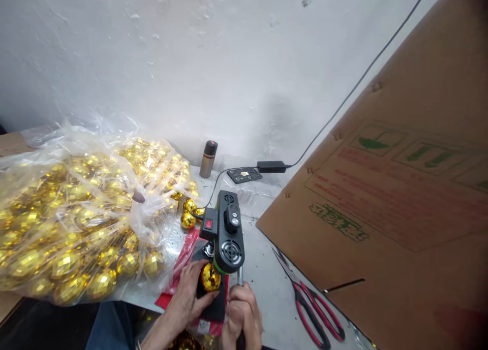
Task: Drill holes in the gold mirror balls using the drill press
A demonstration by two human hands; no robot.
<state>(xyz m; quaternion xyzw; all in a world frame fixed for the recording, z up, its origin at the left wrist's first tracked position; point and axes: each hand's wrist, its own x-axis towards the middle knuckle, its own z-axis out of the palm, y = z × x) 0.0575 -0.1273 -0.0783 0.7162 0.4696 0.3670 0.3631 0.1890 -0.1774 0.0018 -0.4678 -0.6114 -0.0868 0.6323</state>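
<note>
A small black bench drill (230, 233) with a red switch stands on a dark base over a red sheet. Under its head, my left hand (185, 294) grips a shiny gold mirrored ball (211, 277) between thumb and fingers. My right hand (243, 314) is wrapped round the machine's metal lever (240, 276), just right of the base. Several loose gold balls (188, 219) lie behind the machine, beside a large clear plastic bag (145, 220) filled with more of them.
Red-and-black scissors (310, 304) lie on the grey table (263, 284) at the right, next to a large cardboard box (381, 197). Toward the wall are a spray can (208, 159), a black power adapter (271, 166) with its cable, and a flat black item (244, 175).
</note>
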